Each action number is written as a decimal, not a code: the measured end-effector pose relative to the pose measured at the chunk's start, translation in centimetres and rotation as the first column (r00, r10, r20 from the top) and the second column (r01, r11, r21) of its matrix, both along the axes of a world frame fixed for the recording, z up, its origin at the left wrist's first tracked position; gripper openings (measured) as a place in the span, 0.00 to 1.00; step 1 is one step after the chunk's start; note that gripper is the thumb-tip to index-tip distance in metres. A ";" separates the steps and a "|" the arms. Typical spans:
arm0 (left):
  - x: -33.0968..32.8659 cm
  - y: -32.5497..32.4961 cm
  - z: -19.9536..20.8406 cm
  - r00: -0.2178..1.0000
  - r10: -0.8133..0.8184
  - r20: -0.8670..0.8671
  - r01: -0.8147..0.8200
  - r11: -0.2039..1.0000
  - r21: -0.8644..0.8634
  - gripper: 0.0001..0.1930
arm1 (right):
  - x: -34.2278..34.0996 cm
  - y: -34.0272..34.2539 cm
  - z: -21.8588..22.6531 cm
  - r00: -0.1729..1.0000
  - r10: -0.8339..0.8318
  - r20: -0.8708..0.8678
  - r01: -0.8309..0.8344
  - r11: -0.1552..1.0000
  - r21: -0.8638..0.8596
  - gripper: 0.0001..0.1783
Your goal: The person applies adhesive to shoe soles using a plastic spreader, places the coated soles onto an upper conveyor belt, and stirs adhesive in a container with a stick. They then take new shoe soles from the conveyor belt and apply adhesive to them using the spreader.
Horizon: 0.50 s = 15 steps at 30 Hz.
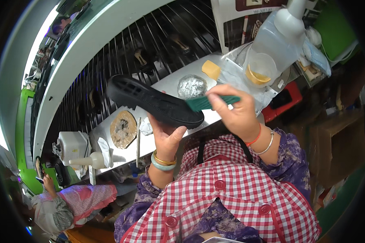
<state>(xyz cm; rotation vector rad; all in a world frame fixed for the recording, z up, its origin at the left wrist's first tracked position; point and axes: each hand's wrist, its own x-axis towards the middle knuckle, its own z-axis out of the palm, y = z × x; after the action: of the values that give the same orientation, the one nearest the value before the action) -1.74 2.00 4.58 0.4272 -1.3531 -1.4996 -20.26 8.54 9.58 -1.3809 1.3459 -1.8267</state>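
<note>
My left hand (165,139) grips a black shoe sole (148,98) from below, with the thumb at its near edge. The sole is tilted above the metal work ledge, its hollow, ribbed end to the far left. In my right hand (240,115) is a green brush (202,103), pinched between thumb and fingers. Its working end meets the inside of the sole at the right end. Behind the sole lies a round foil-covered lump (192,86), with a yellow sponge block (211,70) beside it.
A conveyor of dark bars (127,52) carrying shoes runs along the far side. On the ledge stand a translucent squeeze bottle (267,44), a round tan dish (123,128) and a white bottle (91,160). A red tray (282,103) is at right. Another person (77,204) works at lower left.
</note>
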 end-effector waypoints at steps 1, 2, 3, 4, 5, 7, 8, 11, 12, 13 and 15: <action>-0.1 -0.1 0.1 0.999 0.027 0.019 -0.025 0.996 -0.086 0.53 | -0.1 -0.1 -0.2 0.974 -0.069 -0.215 0.057 0.997 -0.060 0.03; -0.1 0.1 0.3 1.000 0.011 0.026 -0.009 0.996 -0.085 0.53 | -0.4 0.0 -0.8 0.990 -0.069 -0.124 0.071 0.997 0.017 0.03; -0.2 0.4 0.4 0.995 0.061 0.084 -0.049 0.989 -0.140 0.54 | -0.9 -0.1 -1.3 0.997 -0.067 -0.034 0.070 0.993 0.092 0.03; -0.3 0.6 0.4 0.984 0.114 0.137 -0.085 0.977 -0.197 0.55 | -1.1 -0.2 -1.3 0.997 -0.075 -0.030 0.077 0.993 0.092 0.03; -0.5 0.5 0.7 0.984 0.107 0.142 -0.078 0.977 -0.198 0.55 | -1.3 -0.2 -1.2 0.995 -0.091 0.042 0.087 0.993 0.074 0.03; 0.0 0.7 1.3 0.972 0.031 0.232 0.031 0.965 -0.260 0.53 | -0.7 0.1 -1.1 0.986 -0.116 0.123 0.110 0.992 0.062 0.03; 0.1 0.9 1.3 0.963 0.062 0.263 0.014 0.960 -0.280 0.54 | -0.4 0.1 -1.1 0.996 -0.089 0.008 0.089 0.995 0.040 0.03; 0.0 -0.1 2.8 0.799 0.371 0.473 0.102 0.691 -0.716 0.31 | -1.0 -0.2 -1.4 1.000 -0.027 0.012 0.025 0.983 0.183 0.04; -0.9 0.5 3.2 0.770 0.465 0.437 0.017 0.670 -0.742 0.20 | -1.0 -0.2 -1.6 0.995 -0.070 0.070 0.060 0.990 0.129 0.04; -1.0 0.3 3.7 0.774 0.458 0.439 0.023 0.671 -0.741 0.20 | -1.0 -0.2 -1.7 0.986 -0.109 0.130 0.100 0.992 0.077 0.04; -0.8 -0.3 4.7 0.586 0.674 0.449 0.305 0.329 -0.894 0.33 | -0.9 -0.3 -1.9 0.983 -0.108 0.148 0.091 0.989 0.115 0.04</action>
<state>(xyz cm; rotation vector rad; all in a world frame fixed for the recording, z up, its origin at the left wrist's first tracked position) -2.51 1.75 9.33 0.4788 -2.5005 0.0874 -21.20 8.27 7.67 -1.1117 1.4325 -1.8533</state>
